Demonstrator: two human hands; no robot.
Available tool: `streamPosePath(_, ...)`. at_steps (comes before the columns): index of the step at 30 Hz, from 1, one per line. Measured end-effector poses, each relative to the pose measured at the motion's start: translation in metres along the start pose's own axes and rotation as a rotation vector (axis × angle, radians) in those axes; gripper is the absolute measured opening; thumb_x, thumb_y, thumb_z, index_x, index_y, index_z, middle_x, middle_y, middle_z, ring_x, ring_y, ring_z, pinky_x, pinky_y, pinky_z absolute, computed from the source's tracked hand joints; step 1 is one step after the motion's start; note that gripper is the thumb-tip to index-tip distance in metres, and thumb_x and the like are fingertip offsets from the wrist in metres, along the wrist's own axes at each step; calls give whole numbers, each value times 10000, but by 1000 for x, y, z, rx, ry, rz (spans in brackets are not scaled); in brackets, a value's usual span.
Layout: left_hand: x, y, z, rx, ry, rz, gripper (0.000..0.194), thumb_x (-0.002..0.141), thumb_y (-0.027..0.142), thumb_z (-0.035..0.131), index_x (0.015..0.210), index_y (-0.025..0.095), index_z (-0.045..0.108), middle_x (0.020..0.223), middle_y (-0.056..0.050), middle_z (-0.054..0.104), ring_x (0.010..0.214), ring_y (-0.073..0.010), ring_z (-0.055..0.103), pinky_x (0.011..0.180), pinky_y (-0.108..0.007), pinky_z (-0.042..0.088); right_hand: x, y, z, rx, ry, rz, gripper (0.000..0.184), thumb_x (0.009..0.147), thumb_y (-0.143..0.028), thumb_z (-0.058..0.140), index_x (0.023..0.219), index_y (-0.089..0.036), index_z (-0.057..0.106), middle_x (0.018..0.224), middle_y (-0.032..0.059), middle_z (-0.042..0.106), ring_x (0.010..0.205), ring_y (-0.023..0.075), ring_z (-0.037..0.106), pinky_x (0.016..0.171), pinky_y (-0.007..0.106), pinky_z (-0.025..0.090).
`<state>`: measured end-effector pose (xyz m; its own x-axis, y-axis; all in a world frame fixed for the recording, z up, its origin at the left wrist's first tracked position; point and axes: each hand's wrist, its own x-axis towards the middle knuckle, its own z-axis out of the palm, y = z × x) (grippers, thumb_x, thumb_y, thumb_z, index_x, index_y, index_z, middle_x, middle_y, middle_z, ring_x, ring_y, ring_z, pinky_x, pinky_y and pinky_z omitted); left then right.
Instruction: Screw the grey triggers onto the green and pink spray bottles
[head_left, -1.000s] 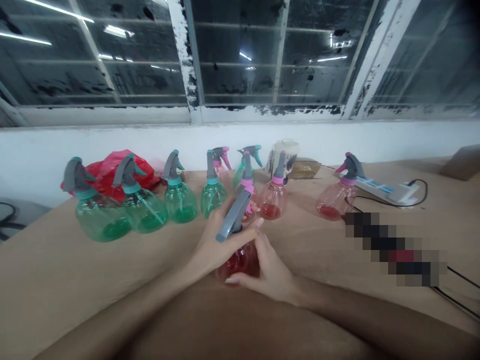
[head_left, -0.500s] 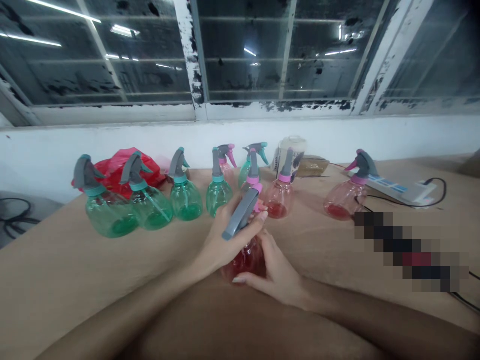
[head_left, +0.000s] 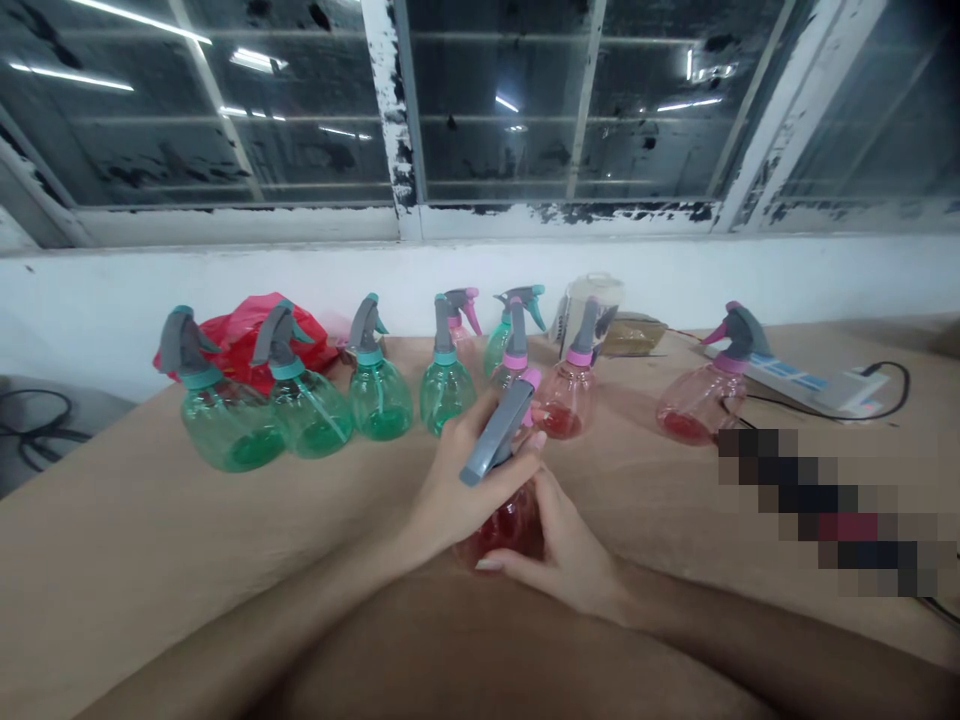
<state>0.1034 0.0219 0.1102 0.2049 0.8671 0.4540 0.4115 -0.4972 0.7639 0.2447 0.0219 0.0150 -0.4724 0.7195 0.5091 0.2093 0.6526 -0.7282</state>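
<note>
Close in front of me is a pink spray bottle [head_left: 499, 535] with red liquid and a grey-and-pink spray head [head_left: 499, 428]. My left hand [head_left: 461, 485] is closed around its neck, just below the head. My right hand [head_left: 574, 555] grips the lower body, with the thumb across the near side. Part of the bottle is hidden by my fingers. Just beyond stand a pink spray bottle with red liquid [head_left: 568, 405] and a green one [head_left: 446, 395]; another pink bottle [head_left: 516, 362] is half covered by the held one.
Several green spray bottles [head_left: 311, 415] line the left side, before a red plastic bag [head_left: 262, 335]. A pink bottle [head_left: 694, 405] stands at right near a power strip [head_left: 814, 380] with a black cable. A pale container [head_left: 589, 305] and brown package [head_left: 634, 335] sit by the wall.
The whole view has shifted slightly to the right. Both hands keep their hold on the pink spray bottle, whose spray head looks almost the same in angle.
</note>
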Motion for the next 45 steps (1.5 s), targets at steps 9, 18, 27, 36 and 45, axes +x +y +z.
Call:
streamPosePath(9,5,7,-2,103,12,21,232,842,309,557,658,196,470,582,48,472,562,-109,453,546,-253,380,-1,-3,-1,1,3,-1,807,742,-499,733,1376,-246,302,1353,128,472,1271,322,446,1065,547,371)
streamPosePath(18,5,3,-2,11,-35,10,132,860,312,540,805,193,560,712,11,603,683,-136,558,659,-273,460,1,-3,-1,7,5,12,793,732,-495,739,1362,-241,329,1325,128,495,1248,328,466,1053,548,382)
streamPosePath(27,1,0,0,88,46,44,121,829,310,563,853,192,583,652,23,556,612,-134,527,562,-261,428,-1,-2,-2,-18,-4,8,792,759,-465,723,1391,-252,294,1330,123,492,1258,325,462,1062,559,374)
streamPosePath(36,4,2,-2,33,-2,18,121,797,293,604,818,199,531,697,30,554,613,-123,518,593,-269,443,-1,-2,-2,-18,-2,-4,858,755,-467,730,1429,-270,235,1400,122,427,1336,324,381,1114,552,313)
streamPosePath(45,6,5,0,42,13,20,88,812,264,576,772,191,549,694,29,576,622,-117,535,631,-268,454,-1,-1,-1,10,5,29,818,742,-478,739,1392,-258,294,1335,117,477,1288,322,431,1085,537,357)
